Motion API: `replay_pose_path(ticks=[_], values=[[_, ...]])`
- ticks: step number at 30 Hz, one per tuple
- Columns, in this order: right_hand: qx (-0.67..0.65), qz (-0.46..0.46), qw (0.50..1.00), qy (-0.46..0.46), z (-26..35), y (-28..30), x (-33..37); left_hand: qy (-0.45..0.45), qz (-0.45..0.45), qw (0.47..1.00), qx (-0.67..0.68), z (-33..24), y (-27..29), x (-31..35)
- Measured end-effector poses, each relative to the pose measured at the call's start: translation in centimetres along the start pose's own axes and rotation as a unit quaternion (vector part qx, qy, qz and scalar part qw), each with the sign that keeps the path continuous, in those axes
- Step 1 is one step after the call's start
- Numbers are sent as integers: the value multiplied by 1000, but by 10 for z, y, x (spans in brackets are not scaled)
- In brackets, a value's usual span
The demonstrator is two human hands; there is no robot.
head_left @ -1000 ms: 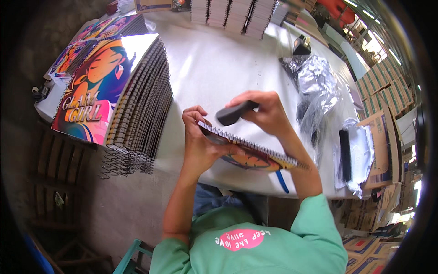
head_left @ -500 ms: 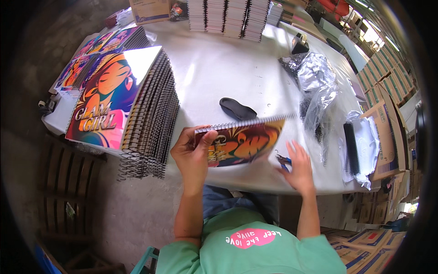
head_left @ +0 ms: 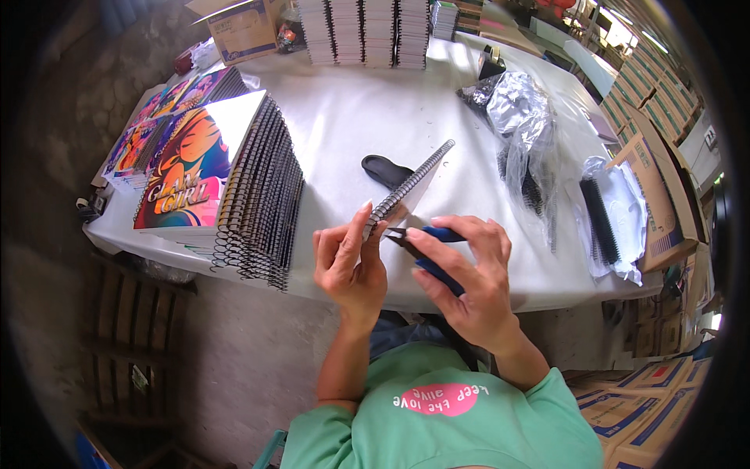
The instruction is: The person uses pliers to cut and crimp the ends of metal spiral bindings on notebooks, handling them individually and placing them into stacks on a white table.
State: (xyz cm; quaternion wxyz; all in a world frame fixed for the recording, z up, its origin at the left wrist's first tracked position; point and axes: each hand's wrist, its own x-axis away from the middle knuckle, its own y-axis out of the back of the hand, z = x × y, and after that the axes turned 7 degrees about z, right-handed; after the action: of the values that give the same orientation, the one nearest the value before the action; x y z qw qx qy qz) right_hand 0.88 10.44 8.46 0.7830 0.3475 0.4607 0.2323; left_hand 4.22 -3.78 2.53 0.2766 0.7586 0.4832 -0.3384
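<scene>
Between the fingers and thumb of my left hand (head_left: 350,264) is a spiral-bound notebook (head_left: 416,190), tilted up with its black wire coil on top. My right hand (head_left: 475,285) grips a pair of blue-handled pliers (head_left: 439,255), whose handles are spread. The dark jaws point at the near end of the coil, close to my left fingertips; whether they touch the wire I cannot tell. Behind the notebook a black, shoe-sole-shaped object (head_left: 383,170) lies on the table. To the left stands a tall stack of spiral notebooks (head_left: 262,184) with colourful illustrated covers.
More notebook stacks (head_left: 367,31) stand at the table's far edge beside a cardboard box (head_left: 242,33). On the right lie clear plastic wrapping (head_left: 522,117), a bundle of black coils (head_left: 598,223) on white paper and an open carton (head_left: 660,191). A tape dispenser (head_left: 491,62) sits behind the plastic.
The notebook has turned from its cover facing me to coil-end toward me. My right hand has brought the pliers left and up to the coil's near end. The view has shifted slightly.
</scene>
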Motion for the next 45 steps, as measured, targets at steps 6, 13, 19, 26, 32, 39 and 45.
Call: replay_pose_path(ticks=[6,13,19,26,32,39,45], values=[[-30,62,997,-22,4,-4,2,-30,-4,1000,2,-6,4,0],[-45,2,999,-5,5,-5,11,-16,-7,1000,11,-12,5,3],[-201,75,976,-47,8,0,12,-31,-4,999,6,-20,7,6],[-651,237,693,-201,-8,11,16,-9,-38,997,73,-29,7,9],[-114,95,984,-99,-85,-12,63,84,-73,958,264,-32,26,-11],[174,183,926,-280,-145,-34,81,107,-59,880,458,-59,52,-24],[-692,-104,714,36,-66,4,-27,73,-112,880,456,-80,86,-50]])
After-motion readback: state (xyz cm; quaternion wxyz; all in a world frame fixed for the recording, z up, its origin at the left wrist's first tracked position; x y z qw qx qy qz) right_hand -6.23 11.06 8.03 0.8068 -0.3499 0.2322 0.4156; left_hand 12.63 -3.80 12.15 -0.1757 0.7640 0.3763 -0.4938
